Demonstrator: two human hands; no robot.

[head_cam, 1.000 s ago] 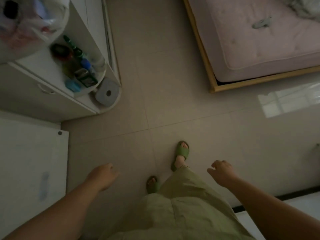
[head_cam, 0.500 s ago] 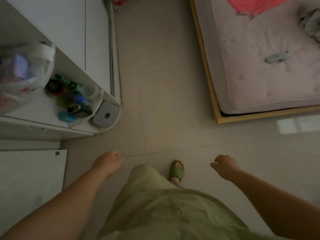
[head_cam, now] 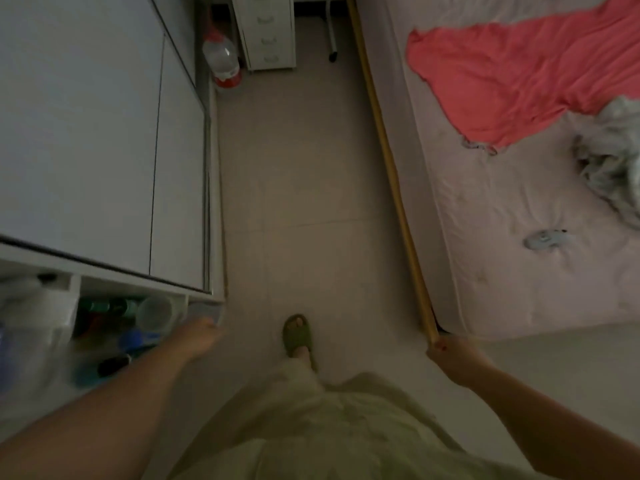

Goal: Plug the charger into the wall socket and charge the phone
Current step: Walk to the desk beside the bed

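Note:
No charger, phone or wall socket shows in the head view. My left hand (head_cam: 200, 338) hangs low at the left, blurred, beside the corner of a white wardrobe (head_cam: 104, 140). It holds nothing and its fingers are loosely extended. At the right, my right hand (head_cam: 453, 355) is level with the foot corner of the bed frame (head_cam: 398, 188), fingers curled in and empty. One foot in a green slipper (head_cam: 296, 333) is on the tiled floor between them.
A narrow tiled aisle (head_cam: 304, 168) runs ahead between wardrobe and bed. At its far end stand a large water bottle (head_cam: 223, 62) and a white drawer unit (head_cam: 266, 29). An open shelf (head_cam: 121, 327) holds bottles and cups. A pink cloth (head_cam: 512, 74) and a small grey-blue object (head_cam: 545, 239) lie on the mattress.
The view has moved forward and tilted up, revealing the aisle, water bottle and drawer unit. Both hands stay empty and have swung outward, the left to the wardrobe corner and the right to the bed corner.

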